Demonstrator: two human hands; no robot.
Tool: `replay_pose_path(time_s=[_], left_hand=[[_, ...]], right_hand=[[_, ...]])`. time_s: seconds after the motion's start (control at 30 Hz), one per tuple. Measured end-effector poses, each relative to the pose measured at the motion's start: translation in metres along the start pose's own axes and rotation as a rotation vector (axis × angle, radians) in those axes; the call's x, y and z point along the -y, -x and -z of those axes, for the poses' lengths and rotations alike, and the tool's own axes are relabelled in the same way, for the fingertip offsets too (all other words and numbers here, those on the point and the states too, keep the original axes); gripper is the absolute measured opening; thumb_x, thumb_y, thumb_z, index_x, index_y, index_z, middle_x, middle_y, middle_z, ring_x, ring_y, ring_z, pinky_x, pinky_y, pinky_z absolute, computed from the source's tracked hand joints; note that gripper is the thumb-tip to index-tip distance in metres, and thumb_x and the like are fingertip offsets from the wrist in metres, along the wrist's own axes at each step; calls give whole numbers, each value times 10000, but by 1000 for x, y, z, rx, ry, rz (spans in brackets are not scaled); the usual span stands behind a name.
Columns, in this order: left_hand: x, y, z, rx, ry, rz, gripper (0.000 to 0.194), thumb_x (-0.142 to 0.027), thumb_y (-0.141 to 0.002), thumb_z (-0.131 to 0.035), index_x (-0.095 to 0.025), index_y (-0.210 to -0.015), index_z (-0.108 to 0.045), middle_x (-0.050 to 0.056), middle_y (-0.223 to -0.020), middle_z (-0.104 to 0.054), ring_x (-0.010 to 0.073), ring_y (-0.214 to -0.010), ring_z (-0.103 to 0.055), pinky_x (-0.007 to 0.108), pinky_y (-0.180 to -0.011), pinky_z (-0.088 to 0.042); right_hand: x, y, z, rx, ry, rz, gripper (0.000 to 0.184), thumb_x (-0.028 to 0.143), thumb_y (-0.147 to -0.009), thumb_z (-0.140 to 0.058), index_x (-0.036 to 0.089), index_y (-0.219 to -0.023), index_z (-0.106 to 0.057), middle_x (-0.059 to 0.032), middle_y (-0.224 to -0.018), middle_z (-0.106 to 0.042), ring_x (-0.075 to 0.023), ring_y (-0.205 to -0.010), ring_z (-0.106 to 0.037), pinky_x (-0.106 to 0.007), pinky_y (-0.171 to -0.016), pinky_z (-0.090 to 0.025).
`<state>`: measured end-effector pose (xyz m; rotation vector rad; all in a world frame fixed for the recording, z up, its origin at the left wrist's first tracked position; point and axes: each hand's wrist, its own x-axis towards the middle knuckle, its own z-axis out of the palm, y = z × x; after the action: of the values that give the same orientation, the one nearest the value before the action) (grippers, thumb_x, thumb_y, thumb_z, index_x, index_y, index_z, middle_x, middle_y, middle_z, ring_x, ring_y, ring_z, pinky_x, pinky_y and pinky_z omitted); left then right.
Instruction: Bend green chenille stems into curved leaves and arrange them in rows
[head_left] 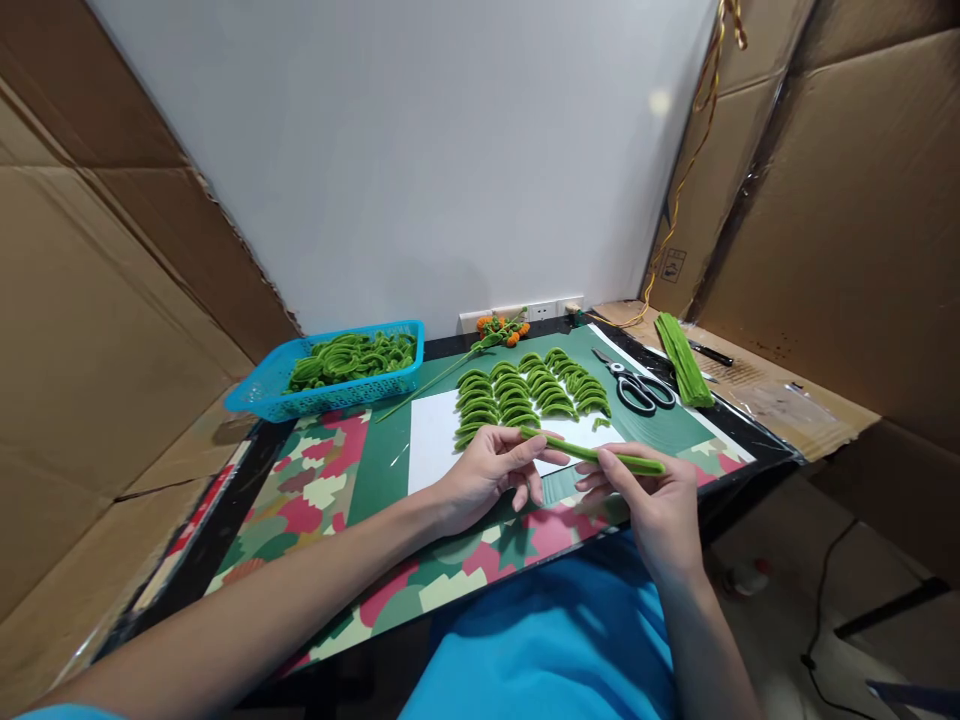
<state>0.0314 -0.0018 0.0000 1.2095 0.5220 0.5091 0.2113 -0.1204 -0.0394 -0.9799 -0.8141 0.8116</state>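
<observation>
Strip (pixel 574 450): above near edge of surface (pixel 480 570), long axis left to right
Left hand (pixel 499 468): pinched on left end
Right hand (pixel 660 505): clamped on right part
Nearer hand: neither

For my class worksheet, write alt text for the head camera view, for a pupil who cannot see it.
A person's left hand and right hand hold a fuzzy green strip. Beyond them, curved green pieces lie in columns, white paper showing beneath, with scissors to the right and a blue basket of green pieces to the left.
</observation>
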Motion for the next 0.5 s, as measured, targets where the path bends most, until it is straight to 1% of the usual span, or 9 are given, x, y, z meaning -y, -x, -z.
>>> replay_pose_path(time_s=[0.1,0.13,0.2,0.33,0.43,0.5], left_hand=[[-1,1,-1,4,-22,9,493,-529,-884,-859,-42,-960,-844,107,-649,-764,107,-456,-647,157,-387,-460],[-1,1,-1,10,-34,13,502,-533,-892,-851,-36,-957,-847,95,-597,-737,104,-446,-634,153,-391,-457],[-1,2,-1,15,-51,12,495,-526,-894,-851,-35,-958,-848,89,-575,-725,104,-446,-628,152,-395,-456],[1,0,0,14,-45,2,465,-503,-899,-853,-40,-935,-836,114,-657,-763,115,-470,-648,166,-398,-468],[2,-1,1,-8,-3,-13,460,-502,-890,-860,-53,-977,-819,163,-860,-819,126,-507,-684,179,-391,-481],[1,-2,1,-25,38,-18,470,-508,-883,-865,-73,-1051,-805,168,-977,-827,117,-506,-687,177,-379,-480]], right_hand=[[-4,0,1,-38,-1,21,270,444,-866,-877,184,-895,-810,-91,-802,-835,-259,-592,-797,-322,-510,-677],[-5,-1,1,-50,-8,29,272,440,-864,-881,179,-895,-809,-88,-788,-831,-256,-584,-793,-327,-518,-681],[-7,-1,2,-69,-22,49,277,435,-863,-884,172,-911,-812,-84,-774,-825,-252,-577,-788,-343,-537,-689],[-3,-2,0,-68,19,52,293,439,-835,-907,167,-884,-811,-77,-741,-814,-238,-526,-762,-335,-488,-672],[3,-2,-2,-54,50,53,293,438,-825,-912,166,-857,-809,-72,-714,-805,-226,-494,-744,-312,-445,-650],[5,-1,-2,-42,54,61,272,426,-844,-897,167,-857,-813,-69,-708,-801,-217,-491,-741,-302,-449,-648]])
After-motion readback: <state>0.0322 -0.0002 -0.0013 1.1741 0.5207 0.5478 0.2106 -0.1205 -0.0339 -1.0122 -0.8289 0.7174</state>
